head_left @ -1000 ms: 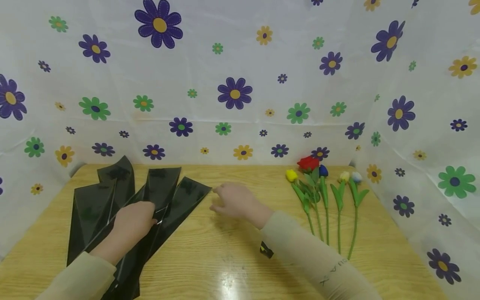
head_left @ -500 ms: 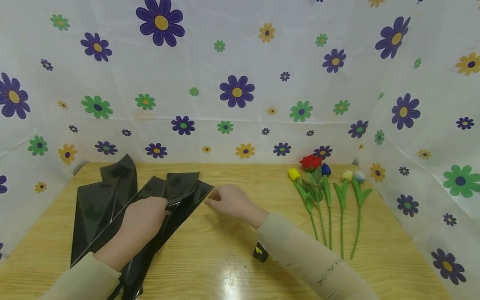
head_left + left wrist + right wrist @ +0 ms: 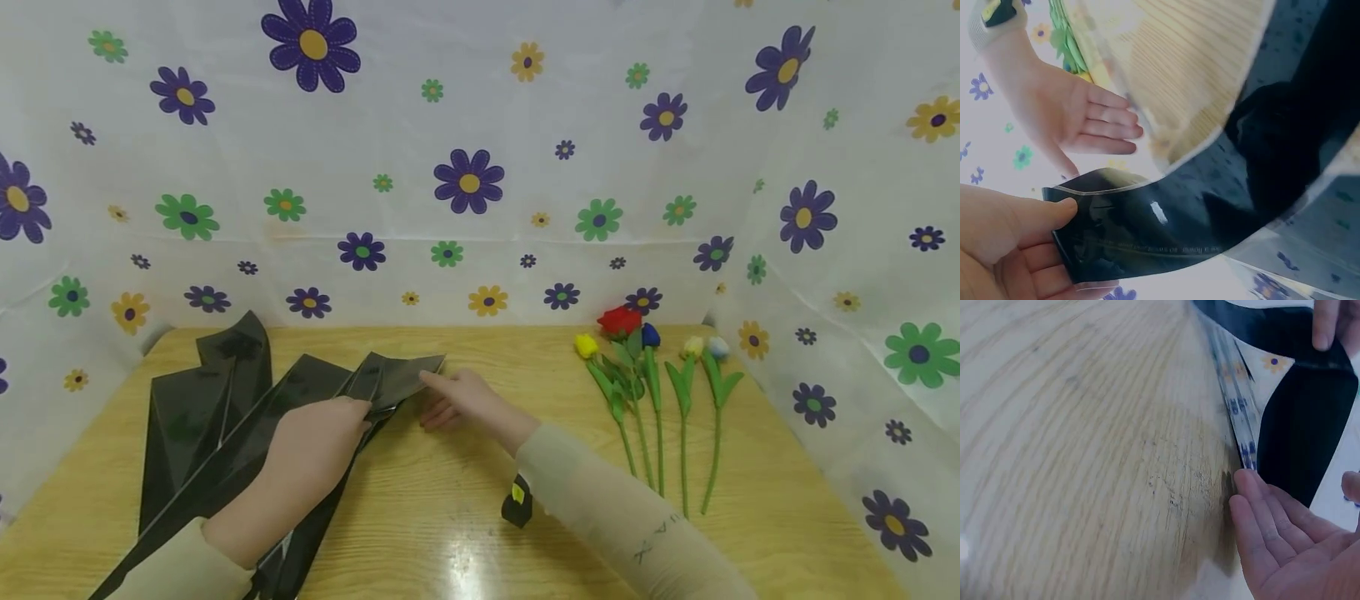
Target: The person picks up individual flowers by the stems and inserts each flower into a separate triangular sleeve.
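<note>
My left hand (image 3: 318, 450) pinches the folded edge of a glossy black flower sleeve (image 3: 405, 379), thumb on top, as the left wrist view shows. The sleeve tapers toward the front of the table, and its raised upper end bends over to the right. My right hand (image 3: 472, 404) is at that end's far corner. In the left wrist view the right hand (image 3: 1079, 119) has straight fingers, palm showing, just beyond the sleeve's edge. In the right wrist view its straight fingertips (image 3: 1247, 478) meet the lower edge of the black film (image 3: 1304, 425), thumb held apart.
Further black sleeves (image 3: 187, 417) lie fanned out on the left of the wooden table (image 3: 450, 533). On the right lie several artificial flowers, among them a red rose (image 3: 619, 321) and a yellow tulip (image 3: 586, 347). A flower-printed white cloth (image 3: 405, 125) hangs behind and at the sides.
My left hand has moved right, lifting the black sleeve's upper end and folding it over toward the right hand. The right hand has stayed near the same place, its fingers shifting at the corner.
</note>
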`<state>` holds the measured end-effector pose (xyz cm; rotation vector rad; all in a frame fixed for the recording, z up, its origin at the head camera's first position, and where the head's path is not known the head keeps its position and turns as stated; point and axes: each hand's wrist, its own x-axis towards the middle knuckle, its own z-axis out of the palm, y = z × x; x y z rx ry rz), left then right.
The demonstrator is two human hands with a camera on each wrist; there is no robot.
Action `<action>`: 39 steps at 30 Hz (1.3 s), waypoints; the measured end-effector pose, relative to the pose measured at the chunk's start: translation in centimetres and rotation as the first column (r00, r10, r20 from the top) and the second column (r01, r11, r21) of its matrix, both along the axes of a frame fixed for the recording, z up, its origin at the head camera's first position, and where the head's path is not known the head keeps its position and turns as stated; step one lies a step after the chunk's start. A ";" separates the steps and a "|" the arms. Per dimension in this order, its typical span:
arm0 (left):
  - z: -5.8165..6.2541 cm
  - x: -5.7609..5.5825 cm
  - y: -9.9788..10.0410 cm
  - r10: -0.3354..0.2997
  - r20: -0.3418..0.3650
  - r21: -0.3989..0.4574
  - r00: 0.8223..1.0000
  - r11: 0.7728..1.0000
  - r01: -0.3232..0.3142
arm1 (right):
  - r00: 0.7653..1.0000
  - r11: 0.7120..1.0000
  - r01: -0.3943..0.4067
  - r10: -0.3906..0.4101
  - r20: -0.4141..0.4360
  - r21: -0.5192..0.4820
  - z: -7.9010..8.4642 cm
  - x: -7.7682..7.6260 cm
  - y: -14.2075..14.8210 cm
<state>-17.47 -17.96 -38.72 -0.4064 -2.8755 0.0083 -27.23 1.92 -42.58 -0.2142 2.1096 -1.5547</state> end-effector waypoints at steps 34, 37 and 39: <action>1.1 0.2 1.1 -0.115 0.069 -0.068 0.991 0.990 0.120 | 0.922 0.926 0.310 -0.238 0.306 -0.214 1.4 -2.2 7.5; 0.8 -0.2 0.7 -0.135 0.034 -0.085 0.990 0.987 0.137 | 0.930 0.935 0.285 -0.215 0.300 -0.212 2.3 -1.7 8.1; 0.5 -0.5 0.4 -0.149 0.006 -0.090 0.989 0.985 0.149 | 0.933 0.942 0.270 -0.204 0.297 -0.201 2.7 -1.3 8.5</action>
